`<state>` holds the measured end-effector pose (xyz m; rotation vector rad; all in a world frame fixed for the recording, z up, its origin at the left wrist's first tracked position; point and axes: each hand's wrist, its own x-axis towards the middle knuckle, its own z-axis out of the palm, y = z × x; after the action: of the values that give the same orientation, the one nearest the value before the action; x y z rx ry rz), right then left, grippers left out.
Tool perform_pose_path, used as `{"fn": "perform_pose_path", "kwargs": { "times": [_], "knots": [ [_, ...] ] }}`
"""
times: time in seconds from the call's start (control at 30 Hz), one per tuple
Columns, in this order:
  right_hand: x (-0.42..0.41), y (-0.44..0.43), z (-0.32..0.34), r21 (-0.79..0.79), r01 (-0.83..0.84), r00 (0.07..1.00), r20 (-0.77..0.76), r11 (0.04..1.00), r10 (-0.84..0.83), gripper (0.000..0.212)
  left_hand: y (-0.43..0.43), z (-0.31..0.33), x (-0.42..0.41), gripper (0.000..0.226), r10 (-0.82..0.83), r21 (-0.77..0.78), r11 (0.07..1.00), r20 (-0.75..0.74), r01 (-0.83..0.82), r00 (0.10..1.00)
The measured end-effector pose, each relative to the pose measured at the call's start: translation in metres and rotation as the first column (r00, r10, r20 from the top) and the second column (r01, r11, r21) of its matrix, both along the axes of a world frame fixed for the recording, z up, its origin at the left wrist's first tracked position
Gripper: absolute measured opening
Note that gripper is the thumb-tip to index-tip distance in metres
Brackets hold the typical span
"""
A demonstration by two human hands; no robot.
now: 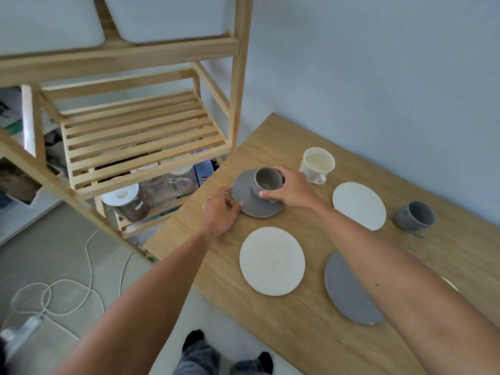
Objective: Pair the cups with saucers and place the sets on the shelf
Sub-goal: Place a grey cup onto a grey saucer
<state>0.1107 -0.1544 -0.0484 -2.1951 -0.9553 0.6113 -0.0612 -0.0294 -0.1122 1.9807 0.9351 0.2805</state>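
Note:
A grey cup [267, 181] stands on a grey saucer [247, 197] near the table's left edge. My right hand [293, 189] is wrapped around the cup. My left hand [219, 213] pinches the near-left rim of that saucer. A white cup [316, 163] stands behind, a second grey cup [415, 216] at the right. Two white saucers [272, 261] [358, 205] and another grey saucer [347, 290], partly under my right forearm, lie bare on the table. The slatted wooden shelf [143, 139] is to the left.
The wooden table [297, 334] runs along a pale wall. Glass jars [127, 201] and a pitcher fill the shelf's lower level. A white cable [54, 288] loops on the floor at the left. A white rim shows past my right forearm.

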Motion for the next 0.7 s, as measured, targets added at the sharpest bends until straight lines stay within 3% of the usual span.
{"fn": "perform_pose_path", "kwargs": {
  "times": [0.3, 0.4, 0.53, 0.7],
  "knots": [
    [-0.010, 0.008, -0.002, 0.000, -0.042, 0.999, 0.018, 0.999, 0.042, 0.061, -0.001, 0.002, -0.001, 0.050, -0.001, -0.024, 1.000, 0.026, 0.002, 1.000],
    [-0.010, 0.006, -0.004, -0.008, -0.055, 0.998, 0.016, 0.998, 0.055, 0.075, -0.002, 0.004, -0.002, 0.049, 0.007, -0.042, 0.999, 0.034, -0.006, 0.999],
    [-0.003, -0.007, -0.004, -0.036, -0.006, 1.000, -0.006, 0.999, 0.006, 0.115, -0.008, 0.007, -0.012, 0.040, -0.014, -0.053, 0.998, 0.030, 0.015, 0.999],
    [0.021, -0.033, 0.003, 0.005, 0.049, 0.987, 0.152, 0.999, -0.050, 0.105, -0.032, 0.006, -0.032, 0.034, -0.115, -0.013, 0.993, -0.007, 0.115, 0.993]
  ]
}}
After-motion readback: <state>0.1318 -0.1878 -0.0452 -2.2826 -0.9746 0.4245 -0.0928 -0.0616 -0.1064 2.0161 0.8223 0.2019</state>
